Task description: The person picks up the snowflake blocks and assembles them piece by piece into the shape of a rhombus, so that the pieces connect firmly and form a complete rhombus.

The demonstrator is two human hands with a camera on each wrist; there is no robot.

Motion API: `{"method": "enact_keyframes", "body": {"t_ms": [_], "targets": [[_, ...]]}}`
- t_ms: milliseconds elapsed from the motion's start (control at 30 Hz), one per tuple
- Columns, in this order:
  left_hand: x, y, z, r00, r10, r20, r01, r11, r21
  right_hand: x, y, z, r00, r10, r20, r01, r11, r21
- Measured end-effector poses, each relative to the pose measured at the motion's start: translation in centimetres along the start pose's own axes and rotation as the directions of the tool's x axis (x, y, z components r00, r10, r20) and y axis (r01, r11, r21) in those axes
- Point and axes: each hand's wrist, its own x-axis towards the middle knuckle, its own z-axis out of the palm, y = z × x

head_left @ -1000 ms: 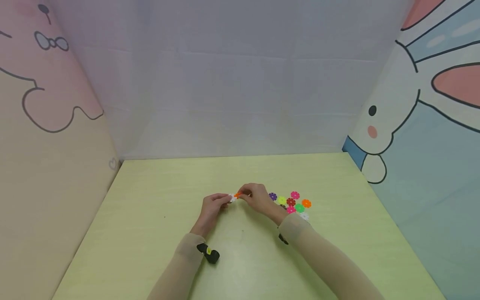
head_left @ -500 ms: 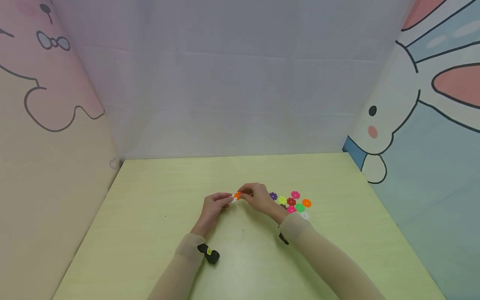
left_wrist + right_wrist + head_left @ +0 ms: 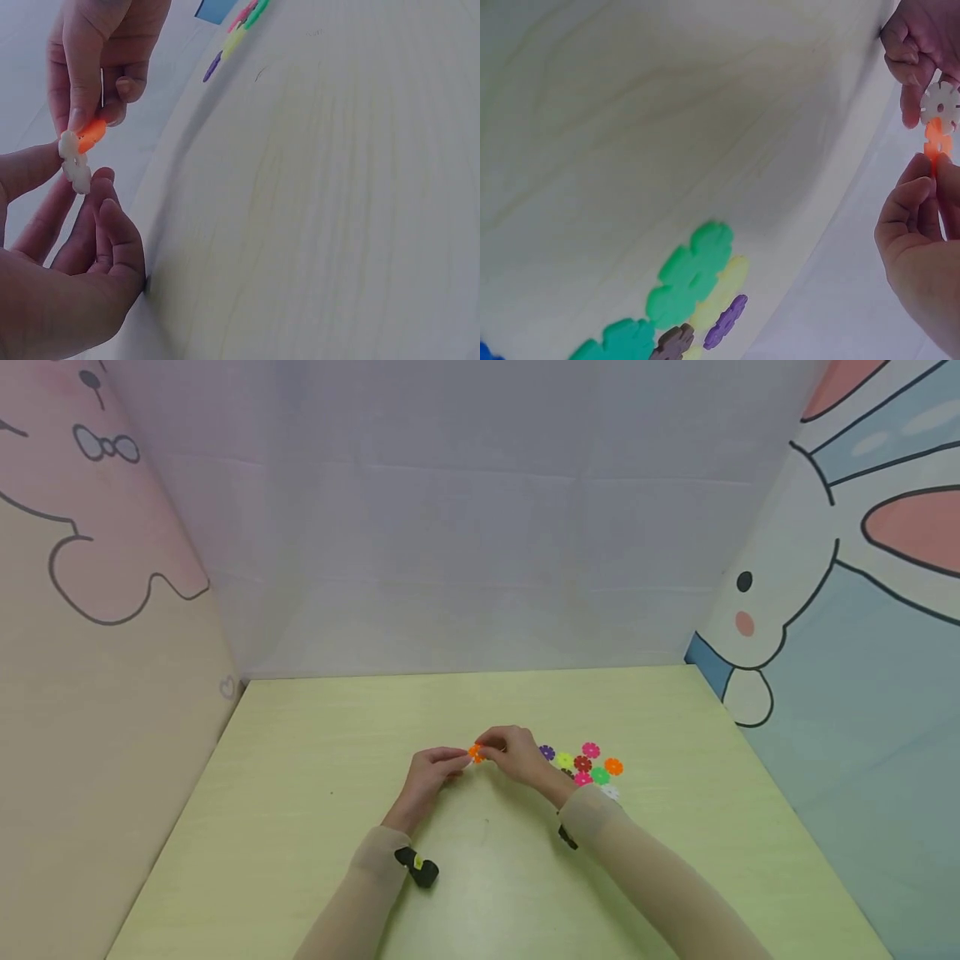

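Above the table, my left hand (image 3: 422, 783) pinches a white snowflake building disc (image 3: 73, 161) between thumb and fingers. My right hand (image 3: 519, 758) pinches an orange snowflake disc (image 3: 476, 752) at its edge. In the right wrist view the orange disc meets the notched rim of the white disc at an angle and overlaps it. How deep the notches sit in each other I cannot tell. From the head, the left fingers hide nearly all of the white disc.
Right of the hands lie loose discs: purple (image 3: 547, 752), yellow (image 3: 564, 762), dark red (image 3: 582, 764), pink (image 3: 591, 750), green (image 3: 600, 776), orange (image 3: 614, 767) and white (image 3: 611, 792). The right forearm (image 3: 637, 852) partly covers this group. A pale curtain (image 3: 480, 568) stands behind the table (image 3: 337, 860).
The orange disc has turned from nearly edge-on to showing more of its face in the head view. The white disc has become more hidden. Both hands stay almost in place.
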Motion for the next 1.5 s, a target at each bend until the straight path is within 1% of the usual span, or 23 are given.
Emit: {"method": "enact_keyframes", "body": {"t_ms": [233, 367, 533, 633, 767, 833, 967, 1033, 1067, 1200, 1300, 1367, 1500], "targets": [[0.0, 0.0, 0.0, 0.999, -0.004, 0.037, 0.004, 1.0, 0.004, 0.0, -0.2, 0.0, 0.998, 0.05, 0.03, -0.05, 0.999, 0.01], [0.1, 0.0, 0.1, 0.999, 0.001, 0.046, -0.002, 1.0, 0.017, -0.1, -0.3, 0.0, 0.998, 0.059, 0.037, -0.059, 0.998, 0.01], [0.2, -0.1, 0.1, 0.999, -0.002, 0.039, 0.001, 0.999, 0.034, -0.2, -0.4, -0.2, 0.998, 0.049, 0.037, -0.05, 0.999, 0.012], [0.2, -0.1, 0.0, 1.0, -0.014, 0.025, 0.013, 0.999, 0.03, -0.3, -0.2, -0.5, 0.999, 0.039, 0.029, -0.039, 0.999, 0.009], [0.2, -0.1, -0.2, 0.999, -0.027, 0.03, 0.027, 1.0, 0.014, -0.6, 0.6, -1.3, 1.0, 0.021, 0.007, -0.021, 0.999, -0.026], [-0.3, 0.6, -0.1, 0.998, -0.038, 0.047, 0.037, 0.999, 0.019, -0.7, 1.1, -1.8, 1.0, 0.016, -0.001, -0.016, 0.998, -0.055], [-0.3, 0.8, -0.1, 0.998, -0.046, 0.041, 0.045, 0.999, 0.026, -0.9, 2.1, -3.0, 0.999, 0.028, 0.021, -0.025, 0.991, -0.134], [-0.2, 0.5, -0.1, 0.999, -0.036, 0.029, 0.035, 0.999, 0.026, -1.0, 2.7, -3.6, 0.999, 0.036, 0.036, -0.028, 0.982, -0.187], [0.0, 0.1, -0.1, 0.999, -0.033, 0.021, 0.032, 0.999, 0.023, -1.1, 2.9, -4.0, 0.998, 0.05, 0.046, -0.039, 0.977, -0.208], [-0.1, 0.1, -0.1, 0.999, -0.035, 0.024, 0.034, 0.999, 0.019, -1.4, 4.0, -5.1, 0.993, 0.098, 0.063, -0.076, 0.955, -0.287], [-0.1, 0.1, -0.1, 0.999, -0.044, 0.022, 0.043, 0.999, 0.01, -1.6, 4.5, -5.9, 0.987, 0.138, 0.08, -0.106, 0.941, -0.32], [-0.1, 0.0, -0.1, 0.999, -0.044, 0.022, 0.044, 0.999, 0.01, -1.6, 4.7, -6.3, 0.98, 0.175, 0.094, -0.134, 0.931, -0.339], [-0.2, -0.1, -0.1, 0.999, -0.036, 0.02, 0.035, 0.999, 0.024, -1.7, 5.1, -6.8, 0.956, 0.275, 0.102, -0.225, 0.912, -0.344]]}}
